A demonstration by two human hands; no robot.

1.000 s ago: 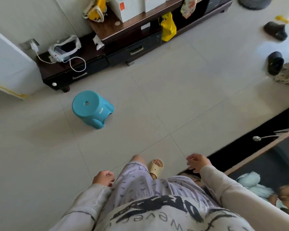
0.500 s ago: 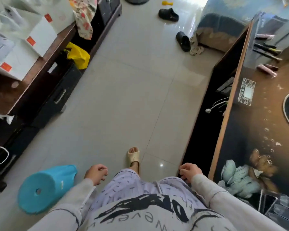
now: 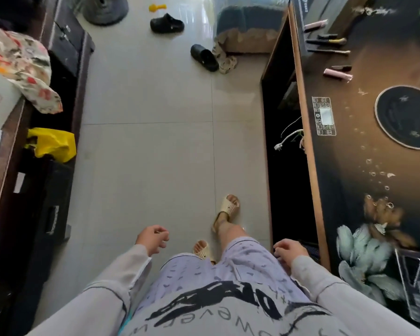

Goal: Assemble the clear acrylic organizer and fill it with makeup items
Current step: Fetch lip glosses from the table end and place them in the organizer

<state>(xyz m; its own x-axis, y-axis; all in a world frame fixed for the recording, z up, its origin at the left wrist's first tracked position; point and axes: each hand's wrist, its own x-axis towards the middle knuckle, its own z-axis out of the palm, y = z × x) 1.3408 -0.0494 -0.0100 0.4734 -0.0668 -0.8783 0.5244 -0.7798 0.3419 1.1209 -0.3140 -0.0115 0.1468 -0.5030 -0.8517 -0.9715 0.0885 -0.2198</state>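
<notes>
I stand on a tiled floor beside a dark patterned table [image 3: 344,170] on my right. Clear acrylic organizer pieces [image 3: 415,284] lie at the table's near right corner. Several makeup items lie at its far end: a pink tube [image 3: 337,73], a second pink tube [image 3: 314,25] and dark pencils [image 3: 327,42]. My left hand [image 3: 153,238] hangs over the floor, fingers loosely curled and holding nothing. My right hand [image 3: 287,253] hangs by my hip near the table's edge, also holding nothing.
A dark low cabinet [image 3: 46,166] runs along the left with a yellow bag [image 3: 51,144], a floral cloth [image 3: 22,66] and white boxes. Black slippers [image 3: 204,57] lie ahead on the floor. A white plug [image 3: 280,144] dangles under the table.
My view has swung right and I have stepped forward; the blue stool has left the view and more of the table shows. Both hands stay empty at my sides.
</notes>
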